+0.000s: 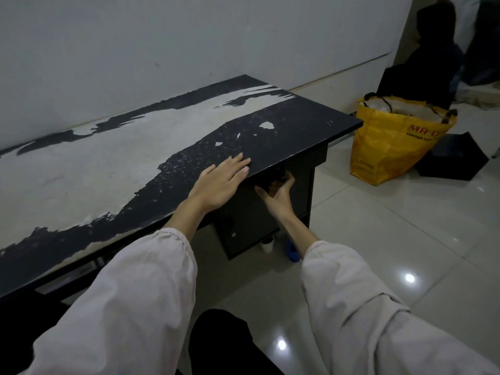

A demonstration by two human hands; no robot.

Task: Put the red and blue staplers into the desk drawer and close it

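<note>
My left hand [221,182] lies flat, fingers spread, on the worn black desk top [108,163] close to its front edge. Just under that edge my right hand [278,193] is turned palm up, with its fingers curled around a dark handle [281,175] on the top drawer [300,174] of the black pedestal. The drawer front sits flush under the desk top as far as the dim light lets me tell. No red or blue stapler shows anywhere, either on the desk or in my hands.
A lower pedestal door [243,226] with a keyhole sits below the drawer. A white cup [267,244] and a blue object [293,253] lie on the tiled floor beside it. To the right stand a yellow shopping bag [389,147] and a black box [454,161].
</note>
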